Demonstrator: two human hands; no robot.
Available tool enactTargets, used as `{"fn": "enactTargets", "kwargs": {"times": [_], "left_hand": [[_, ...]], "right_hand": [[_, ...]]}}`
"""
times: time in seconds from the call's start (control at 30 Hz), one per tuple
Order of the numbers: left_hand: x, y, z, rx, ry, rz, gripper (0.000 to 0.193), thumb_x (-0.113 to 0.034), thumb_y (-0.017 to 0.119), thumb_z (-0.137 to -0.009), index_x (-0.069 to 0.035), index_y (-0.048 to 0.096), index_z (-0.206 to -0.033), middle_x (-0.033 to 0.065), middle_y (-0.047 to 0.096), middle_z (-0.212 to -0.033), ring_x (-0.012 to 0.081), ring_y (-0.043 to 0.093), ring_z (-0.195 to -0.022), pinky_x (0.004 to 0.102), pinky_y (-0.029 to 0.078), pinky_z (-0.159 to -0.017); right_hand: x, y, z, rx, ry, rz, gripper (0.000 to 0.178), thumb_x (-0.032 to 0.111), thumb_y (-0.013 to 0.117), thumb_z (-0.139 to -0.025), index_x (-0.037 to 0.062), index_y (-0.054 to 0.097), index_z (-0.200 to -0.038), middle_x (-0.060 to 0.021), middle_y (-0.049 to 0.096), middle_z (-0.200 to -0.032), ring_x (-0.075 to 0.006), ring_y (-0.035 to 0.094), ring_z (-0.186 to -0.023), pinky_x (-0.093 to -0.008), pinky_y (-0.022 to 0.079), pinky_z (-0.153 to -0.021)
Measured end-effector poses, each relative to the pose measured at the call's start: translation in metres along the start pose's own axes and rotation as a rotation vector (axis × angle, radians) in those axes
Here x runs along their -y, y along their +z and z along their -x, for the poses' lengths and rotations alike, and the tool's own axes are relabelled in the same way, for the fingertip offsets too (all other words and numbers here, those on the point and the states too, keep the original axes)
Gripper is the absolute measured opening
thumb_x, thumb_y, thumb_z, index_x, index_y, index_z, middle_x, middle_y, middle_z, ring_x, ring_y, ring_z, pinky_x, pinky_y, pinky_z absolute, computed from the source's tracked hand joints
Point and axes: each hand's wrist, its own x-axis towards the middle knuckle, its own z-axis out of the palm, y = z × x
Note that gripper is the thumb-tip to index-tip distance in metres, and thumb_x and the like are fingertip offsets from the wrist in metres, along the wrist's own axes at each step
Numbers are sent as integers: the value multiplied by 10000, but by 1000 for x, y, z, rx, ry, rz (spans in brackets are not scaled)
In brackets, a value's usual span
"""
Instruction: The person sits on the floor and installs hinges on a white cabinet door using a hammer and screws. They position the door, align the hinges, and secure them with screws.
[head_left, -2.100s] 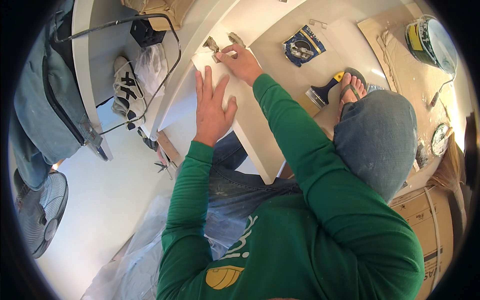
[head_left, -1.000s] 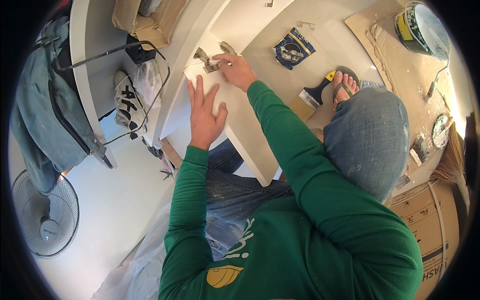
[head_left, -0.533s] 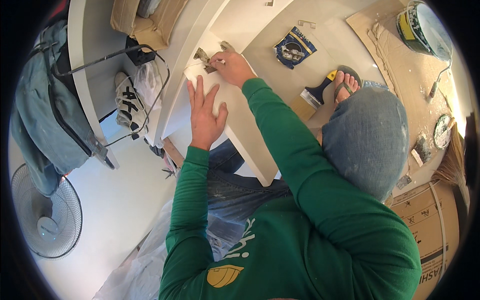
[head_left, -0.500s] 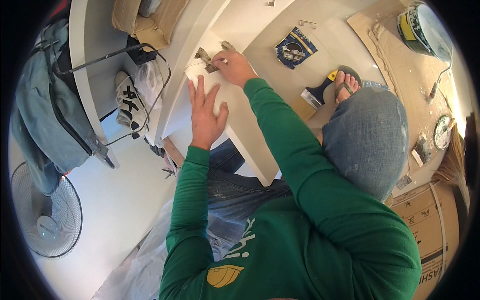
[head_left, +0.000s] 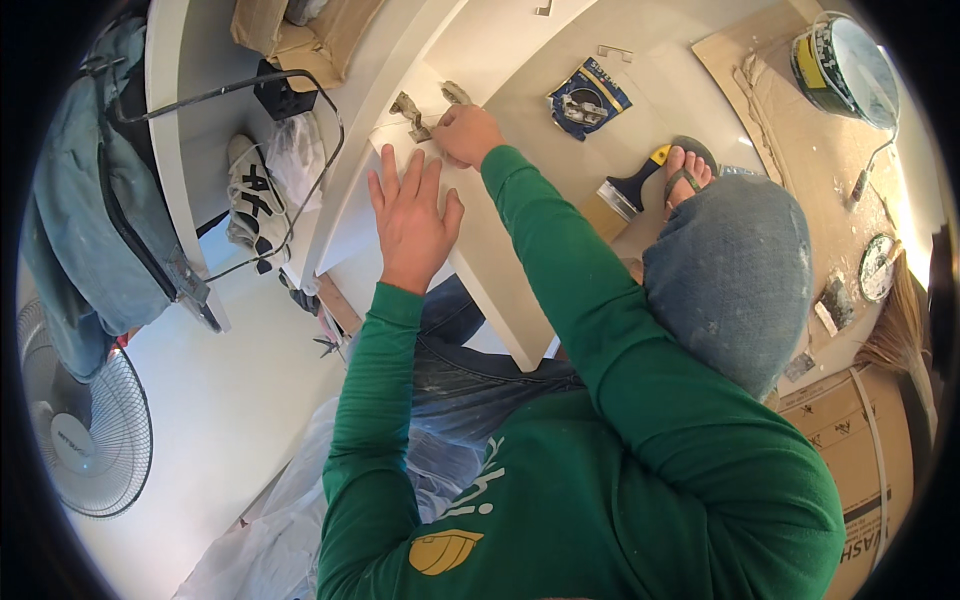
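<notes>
My left hand (head_left: 412, 225) lies flat on a white panel (head_left: 500, 300), fingers stretched toward its far end. Beyond those fingertips a dirty metal hinge (head_left: 408, 112) sits at the panel's edge. My right hand (head_left: 468, 135) is beside it, fingers curled in a pinch low against the panel. Whatever lies between those fingers is hidden. Just past the right knuckles is a second metal hinge (head_left: 455, 93).
To the right lie a blue packet (head_left: 588, 100) with metal pieces on it and a paintbrush (head_left: 630, 190) by my sandalled foot. A paint bucket (head_left: 845, 70) stands on cardboard. On the left are a sneaker (head_left: 250, 195), a bent black rod (head_left: 225, 92), a bag (head_left: 105, 220) and a fan (head_left: 90, 430).
My right hand has drawn back slightly from the nearer hinge, and its fingers are more curled. My left hand remains flat on the panel, barely shifted.
</notes>
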Motion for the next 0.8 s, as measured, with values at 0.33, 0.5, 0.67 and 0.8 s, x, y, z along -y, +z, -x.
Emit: {"fn": "enactTargets", "kwargs": {"times": [0.33, 0.5, 0.67, 0.8], "left_hand": [[11, -2, -31, 144, 60, -270, 577, -249, 665, -965, -2, 586, -1480, 174, 544, -1545, 417, 364, -1539, 632, 265, -1259], [16, -4, -41, 242, 100, -350, 616, -252, 644, -952, 36, 549, -1488, 186, 512, -1569, 402, 349, -1548, 618, 264, -1259], [15, -6, -45, 273, 125, -434, 613, -274, 626, -952, 35, 561, -1478, 181, 526, -1544, 386, 373, -1526, 600, 298, -1235], [14, -8, -48, 291, 132, -438, 614, -268, 629, -942, 45, 567, -1466, 176, 536, -1526, 376, 390, -1507, 600, 318, -1213]], "right_hand": [[-4, -18, -11, 246, 174, -520, 260, 142, 821, -926, -72, 741, -1049, -155, 757, -903, -240, 761, -742, -359, 678, -717], [-12, -13, -7, 168, 85, -540, 287, 171, 828, -936, -76, 738, -1053, -151, 746, -900, -231, 746, -717, -359, 667, -698], [-21, -4, -6, 107, 119, -713, 210, 92, 812, -938, -84, 712, -993, -143, 718, -788, -214, 691, -597, -350, 613, -544], [-26, 5, -6, 77, 88, -699, 185, 88, 807, -940, -53, 708, -1007, -112, 689, -741, -179, 636, -552, -326, 518, -471]]}}
